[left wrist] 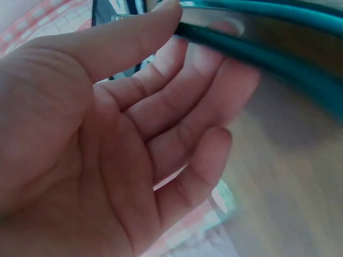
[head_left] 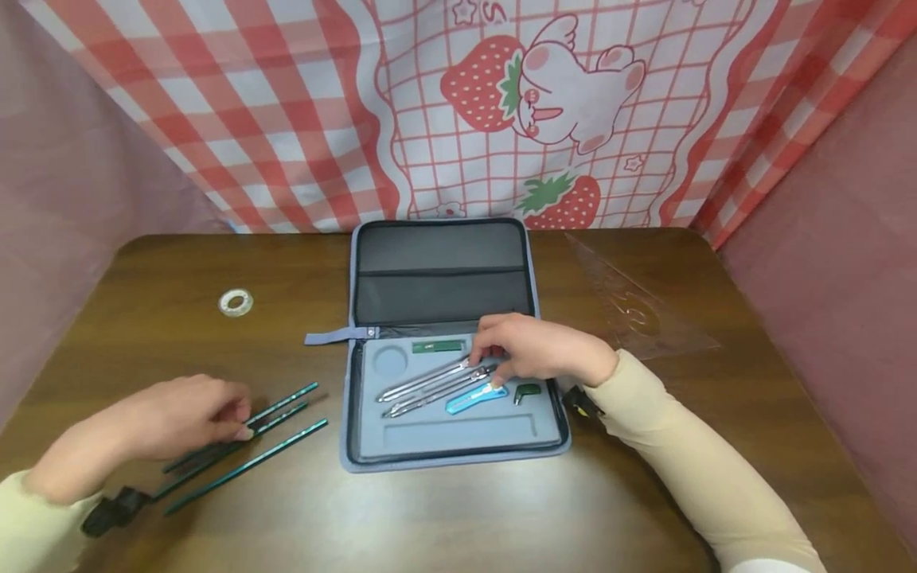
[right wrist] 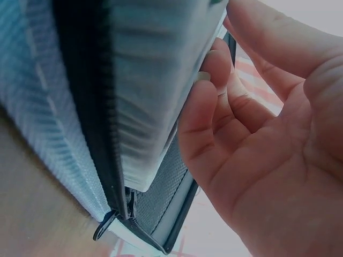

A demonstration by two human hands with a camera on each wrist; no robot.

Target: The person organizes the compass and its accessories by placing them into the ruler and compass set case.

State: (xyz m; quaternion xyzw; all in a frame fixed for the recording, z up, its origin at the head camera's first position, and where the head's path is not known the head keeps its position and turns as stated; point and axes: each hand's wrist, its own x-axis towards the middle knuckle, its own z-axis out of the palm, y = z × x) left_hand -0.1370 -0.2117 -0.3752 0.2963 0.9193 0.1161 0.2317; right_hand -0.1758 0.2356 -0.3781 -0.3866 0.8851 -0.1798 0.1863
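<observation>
- Left hand (head_left: 175,414) rests w/ loosely bent fingers on green pencils (head_left: 275,414), left of the open case (head_left: 368,446).
- Right hand (head_left: 533,348) pinches at the compass (head_left: 430,380) in the tray.
- Risk: a loose pinch could drop the compass; pencils may roll.

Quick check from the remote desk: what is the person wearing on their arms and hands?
Both arms wear long cream sleeves, left sleeve and right sleeve, reaching the wrists. The left hand and right hand are bare: no gloves or rings visible. A small black device sits at each wrist.
</observation>
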